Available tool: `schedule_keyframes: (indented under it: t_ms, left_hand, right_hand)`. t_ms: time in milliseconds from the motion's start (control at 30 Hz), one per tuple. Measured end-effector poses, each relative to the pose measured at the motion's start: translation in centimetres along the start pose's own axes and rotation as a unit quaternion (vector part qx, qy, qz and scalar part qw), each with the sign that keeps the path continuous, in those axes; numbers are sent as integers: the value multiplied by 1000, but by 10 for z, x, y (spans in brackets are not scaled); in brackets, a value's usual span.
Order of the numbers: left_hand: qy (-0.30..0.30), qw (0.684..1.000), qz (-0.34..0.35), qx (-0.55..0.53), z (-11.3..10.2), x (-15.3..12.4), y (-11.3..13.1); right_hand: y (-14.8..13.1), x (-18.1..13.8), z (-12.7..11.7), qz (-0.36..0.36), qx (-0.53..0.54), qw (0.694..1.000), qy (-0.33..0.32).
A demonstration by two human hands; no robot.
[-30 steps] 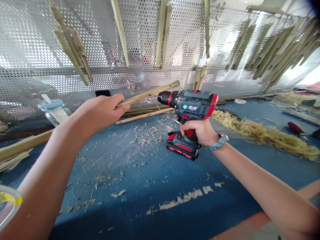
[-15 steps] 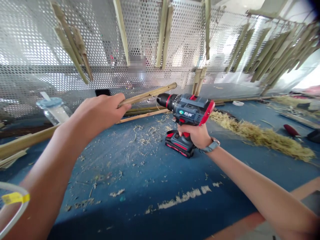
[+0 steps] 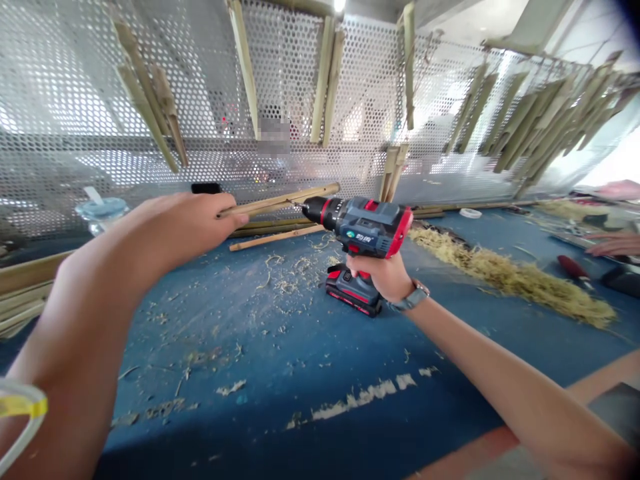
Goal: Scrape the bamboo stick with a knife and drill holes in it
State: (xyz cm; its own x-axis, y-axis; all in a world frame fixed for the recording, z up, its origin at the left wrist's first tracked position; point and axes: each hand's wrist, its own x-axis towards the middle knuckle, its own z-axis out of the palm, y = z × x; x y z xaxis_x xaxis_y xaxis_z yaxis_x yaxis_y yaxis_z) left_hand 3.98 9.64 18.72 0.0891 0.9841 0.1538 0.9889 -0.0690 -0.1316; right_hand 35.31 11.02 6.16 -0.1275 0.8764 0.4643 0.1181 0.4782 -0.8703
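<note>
The left hand (image 3: 183, 230) is gripping a bamboo strip (image 3: 280, 202) in closed fingers, its long axis running rightward; the right hand (image 3: 377, 279) is gripping a cordless drill (image 3: 363, 227), bit (image 3: 297, 201) pointing at the strip.

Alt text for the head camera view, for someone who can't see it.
A person's right hand grips a red-and-black cordless drill, its bit at a bamboo strip held in the left hand. Shavings scatter the blue surface below; bamboo pieces hang on a perforated metal screen.
</note>
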Motion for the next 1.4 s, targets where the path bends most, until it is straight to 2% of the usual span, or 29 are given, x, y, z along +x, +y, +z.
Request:
schedule_keyframes:
  t_ms: [133, 200, 300, 367, 433, 567, 733, 967, 1133, 1267, 1400]
  left_hand:
    - [36, 997, -42, 49, 1, -15, 13]
    - [56, 994, -68, 65, 2, -17, 6]
    - [67, 991, -95, 61, 3, -10, -19]
    - [50, 995, -80, 26, 4, 0, -32]
    - [43, 998, -39, -16, 4, 8, -36]
    - [64, 994, 36, -80, 4, 12, -19]
    - [79, 990, 54, -106, 2, 7, -5]
    - [43, 991, 54, -117, 6, 7, 4]
    - [-26, 986, 36, -163, 16, 13, 5]
    - [-75, 969, 67, -226, 34, 33, -7]
    - [-126, 950, 76, -275, 63, 52, -16]
  right_hand:
    - [-2, -7, 8, -19, -39, 999, 21]
    - [-3, -10, 9, -26, -41, 999, 25]
    - [-3, -11, 6, -8, -38, 999, 17]
    - [-2, -8, 3, 2, -27, 1000, 8]
    - [-1, -5, -1, -2, -17, 1000, -2]
    - [6, 5, -9, 12, 27, 999, -12]
    - [15, 12, -14, 29, 90, 995, 11]
    - [20, 9, -11, 15, 69, 997, -35]
    - [19, 11, -12, 30, 99, 995, -6]
    - [19, 12, -14, 27, 74, 997, -16]
    - [16, 11, -12, 45, 88, 995, -1]
